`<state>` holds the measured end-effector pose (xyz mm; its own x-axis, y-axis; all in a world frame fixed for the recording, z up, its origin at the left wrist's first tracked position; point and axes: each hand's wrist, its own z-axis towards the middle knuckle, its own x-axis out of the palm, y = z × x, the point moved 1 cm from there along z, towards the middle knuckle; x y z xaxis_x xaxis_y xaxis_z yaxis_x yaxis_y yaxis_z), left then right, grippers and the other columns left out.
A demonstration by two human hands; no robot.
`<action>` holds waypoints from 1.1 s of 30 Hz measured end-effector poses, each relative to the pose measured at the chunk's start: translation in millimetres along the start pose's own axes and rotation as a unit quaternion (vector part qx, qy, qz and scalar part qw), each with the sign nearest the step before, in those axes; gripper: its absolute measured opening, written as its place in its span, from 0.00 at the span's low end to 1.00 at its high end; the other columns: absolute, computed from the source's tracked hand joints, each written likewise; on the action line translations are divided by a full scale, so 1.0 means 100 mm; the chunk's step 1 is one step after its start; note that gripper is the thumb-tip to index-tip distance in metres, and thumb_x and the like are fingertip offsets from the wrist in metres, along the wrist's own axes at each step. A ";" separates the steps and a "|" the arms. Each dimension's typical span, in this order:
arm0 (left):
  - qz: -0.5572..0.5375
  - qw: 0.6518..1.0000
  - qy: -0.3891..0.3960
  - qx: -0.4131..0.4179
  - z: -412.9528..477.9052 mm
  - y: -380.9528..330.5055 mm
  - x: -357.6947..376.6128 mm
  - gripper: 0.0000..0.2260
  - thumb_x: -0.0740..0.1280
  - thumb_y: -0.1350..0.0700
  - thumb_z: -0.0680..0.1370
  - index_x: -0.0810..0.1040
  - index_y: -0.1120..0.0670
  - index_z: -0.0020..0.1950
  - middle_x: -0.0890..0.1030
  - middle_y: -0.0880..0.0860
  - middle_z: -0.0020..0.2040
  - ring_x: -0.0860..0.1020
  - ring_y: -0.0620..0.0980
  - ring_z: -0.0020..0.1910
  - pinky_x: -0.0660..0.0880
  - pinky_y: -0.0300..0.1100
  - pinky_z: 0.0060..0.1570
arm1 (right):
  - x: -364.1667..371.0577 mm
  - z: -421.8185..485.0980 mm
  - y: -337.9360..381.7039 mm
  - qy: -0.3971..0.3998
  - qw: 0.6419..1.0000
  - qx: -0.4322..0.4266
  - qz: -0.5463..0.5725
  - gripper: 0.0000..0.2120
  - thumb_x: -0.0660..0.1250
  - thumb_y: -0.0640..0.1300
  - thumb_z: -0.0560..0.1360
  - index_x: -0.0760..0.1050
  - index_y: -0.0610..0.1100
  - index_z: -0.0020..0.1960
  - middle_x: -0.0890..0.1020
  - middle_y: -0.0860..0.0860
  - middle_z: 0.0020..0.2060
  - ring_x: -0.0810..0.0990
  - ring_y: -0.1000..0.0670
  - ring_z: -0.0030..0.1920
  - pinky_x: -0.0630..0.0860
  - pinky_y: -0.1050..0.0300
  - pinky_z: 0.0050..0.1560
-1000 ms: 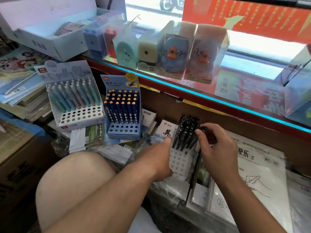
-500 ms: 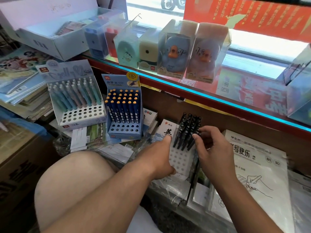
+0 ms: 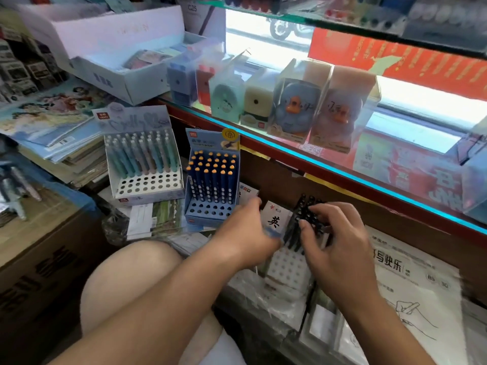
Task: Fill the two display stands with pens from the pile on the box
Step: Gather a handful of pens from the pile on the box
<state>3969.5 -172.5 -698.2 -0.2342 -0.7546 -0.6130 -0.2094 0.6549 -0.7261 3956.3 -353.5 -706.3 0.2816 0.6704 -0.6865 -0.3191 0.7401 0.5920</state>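
Seating looks the step in hand: right hand [image 3: 337, 246] curls its fingers round slim black pens [image 3: 293, 233] in the back rows of the white perforated stand [image 3: 288, 263], blurred left hand [image 3: 245, 233], grip untellable, at its left edge; next, its empty front rows need filling.

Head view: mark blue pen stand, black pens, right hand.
blue pen stand [image 3: 208, 209], head view, on its perforated front base.
black pens [image 3: 291, 230], head view, on the barrels left of the thumb.
right hand [image 3: 336, 239], head view, on the back of the hand.
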 end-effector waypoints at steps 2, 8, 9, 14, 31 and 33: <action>-0.030 0.999 -0.045 0.002 -0.06 -0.02 -0.30 0.34 0.77 0.45 0.72 0.65 0.46 0.74 0.74 0.49 0.66 0.78 0.50 0.60 0.78 0.49 0.62 | 0.05 0.10 0.21 0.038 0.998 -0.012 0.056 0.16 0.68 0.54 0.76 0.77 0.51 0.62 0.75 0.58 0.55 0.76 0.58 0.56 0.77 0.61 0.54; -0.084 0.969 -0.231 0.010 -0.57 0.42 -1.53 0.32 0.76 0.47 0.75 0.66 0.47 0.75 0.75 0.45 0.61 0.77 0.43 0.57 0.76 0.43 0.57 | 0.57 0.55 1.00 0.213 0.960 -0.124 0.129 0.29 0.68 0.60 0.75 0.69 0.57 0.74 0.71 0.63 0.66 0.72 0.61 0.67 0.76 0.53 0.67; -0.083 0.963 -0.256 -0.003 -0.70 0.58 -1.74 0.31 0.75 0.46 0.76 0.66 0.47 0.75 0.75 0.44 0.61 0.77 0.41 0.56 0.75 0.41 0.55 | 0.71 0.62 1.18 0.247 0.948 -0.149 0.132 0.31 0.68 0.61 0.74 0.67 0.58 0.75 0.69 0.63 0.68 0.71 0.61 0.67 0.75 0.52 0.68; -0.035 0.936 -0.332 -0.109 -1.41 1.56 -2.52 0.41 0.73 0.38 0.74 0.57 0.44 0.81 0.61 0.48 0.81 0.63 0.51 0.78 0.65 0.49 0.73 | 1.53 0.74 2.19 0.396 0.864 -0.300 0.082 0.40 0.70 0.66 0.73 0.58 0.59 0.80 0.62 0.59 0.75 0.64 0.56 0.75 0.64 0.60 0.73; 0.074 0.855 -0.335 -0.389 -2.69 3.94 -2.77 0.45 0.69 0.33 0.75 0.49 0.46 0.83 0.56 0.55 0.82 0.57 0.60 0.80 0.61 0.54 0.78 | 4.06 -0.14 4.30 0.468 0.738 -0.481 -0.068 0.34 0.66 0.63 0.78 0.61 0.55 0.79 0.64 0.49 0.76 0.63 0.45 0.76 0.68 0.45 0.73; 0.064 0.850 -0.334 -0.402 -2.69 4.02 -2.77 0.44 0.70 0.34 0.75 0.51 0.47 0.82 0.59 0.55 0.80 0.59 0.60 0.79 0.62 0.54 0.77 | 4.17 -0.25 4.36 0.465 0.731 -0.495 -0.062 0.31 0.66 0.62 0.78 0.63 0.56 0.78 0.67 0.50 0.75 0.65 0.46 0.75 0.68 0.45 0.73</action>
<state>3695.0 311.4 -736.4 0.2311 -0.3544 -0.9061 -0.8673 0.3471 -0.3569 3911.6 247.8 -744.8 -0.2258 -0.0663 -0.9719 -0.9720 0.0821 0.2202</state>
